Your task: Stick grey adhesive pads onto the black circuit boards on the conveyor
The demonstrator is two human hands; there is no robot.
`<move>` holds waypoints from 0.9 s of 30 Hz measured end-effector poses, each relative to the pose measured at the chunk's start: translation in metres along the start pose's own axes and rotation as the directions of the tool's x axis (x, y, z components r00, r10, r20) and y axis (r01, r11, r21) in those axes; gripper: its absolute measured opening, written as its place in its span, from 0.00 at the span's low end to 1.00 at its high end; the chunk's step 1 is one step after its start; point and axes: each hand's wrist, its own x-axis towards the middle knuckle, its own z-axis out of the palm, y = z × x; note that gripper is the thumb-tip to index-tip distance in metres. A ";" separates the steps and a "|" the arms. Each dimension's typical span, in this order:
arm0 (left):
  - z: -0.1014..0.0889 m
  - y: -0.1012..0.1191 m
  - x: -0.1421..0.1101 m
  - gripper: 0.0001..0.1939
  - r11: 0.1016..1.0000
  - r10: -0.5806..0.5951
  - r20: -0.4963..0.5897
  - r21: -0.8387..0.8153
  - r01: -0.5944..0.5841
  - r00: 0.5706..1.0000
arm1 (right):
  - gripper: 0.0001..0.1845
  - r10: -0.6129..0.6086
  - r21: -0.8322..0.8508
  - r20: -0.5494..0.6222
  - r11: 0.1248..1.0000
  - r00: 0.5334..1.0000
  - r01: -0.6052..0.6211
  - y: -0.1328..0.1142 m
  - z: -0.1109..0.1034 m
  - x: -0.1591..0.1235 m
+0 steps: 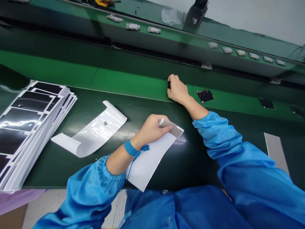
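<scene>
My left hand is closed on the top end of a white backing sheet, thumb on the front. A grey strip shows at that end beside the thumb, and the rest of the sheet slants down toward my body. Out on the bright green strip, my right hand curls its fingers around a small black board, mostly hidden under the hand. Just right of it lies a similar black square board with a light edge. A blue wrist strap circles my left wrist.
A thick stack of white sheets with black panels lies at the left. Nearby is a curled white sheet. A grey strip rests at right, with more black boards beyond. Several small modules line the raised back ledge.
</scene>
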 end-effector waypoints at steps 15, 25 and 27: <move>-0.009 -0.001 0.007 0.07 1.000 0.014 -0.461 0.014 -0.009 0.887 | 0.26 -0.102 0.883 -0.044 0.462 0.994 0.087 -0.020 -0.006 -0.144; -0.010 -0.015 0.006 0.09 0.994 0.054 -0.458 0.113 -0.002 0.887 | 0.22 -0.130 0.775 -0.148 0.601 0.980 0.197 -0.015 0.013 -0.146; -0.010 -0.016 0.006 0.09 0.992 0.065 -0.443 0.124 -0.010 0.894 | 0.21 -0.122 0.772 -0.157 0.603 0.980 0.199 -0.014 0.013 -0.147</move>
